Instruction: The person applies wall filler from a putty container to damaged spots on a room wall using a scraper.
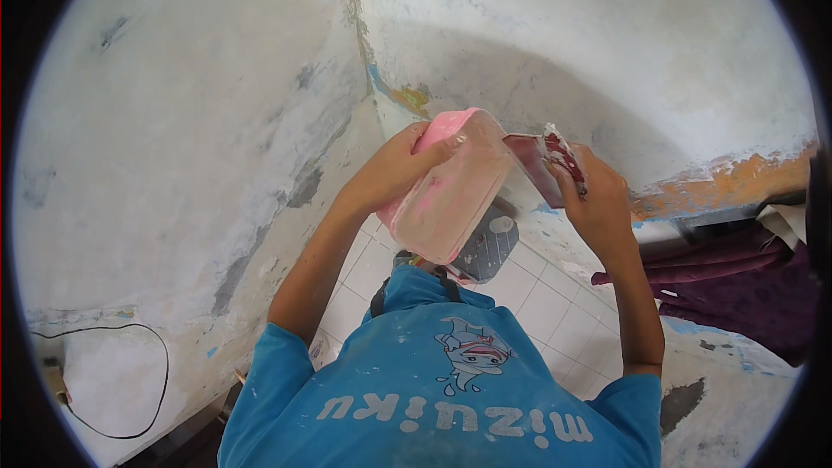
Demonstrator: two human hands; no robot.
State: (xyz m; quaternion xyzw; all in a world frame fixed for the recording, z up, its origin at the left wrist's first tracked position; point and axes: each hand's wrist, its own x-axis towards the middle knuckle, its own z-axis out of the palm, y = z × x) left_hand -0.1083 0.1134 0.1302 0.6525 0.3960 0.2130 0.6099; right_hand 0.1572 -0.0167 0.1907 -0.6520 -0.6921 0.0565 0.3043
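Observation:
A pink plastic tub (452, 124), smeared inside with pale putty, is tilted in front of my chest. My left hand (406, 166) grips its left side, with the thumb over the rim. My right hand (600, 204) is closed round the putty-caked red handle of a wide scraper (530, 165). The scraper's blade reaches left to the tub's right rim, and its corner appears to touch there. A lump of white putty clings to the top of the scraper. The fingers under the tub are hidden.
Patchy plastered walls (191, 113) meet in a corner ahead. At the right, purple cloth (745, 295) hangs below an orange-brown bare strip (728, 184). A grey stool-like object (490, 247) stands on white floor tiles (542, 308). A black cable (165, 373) loops at the lower left.

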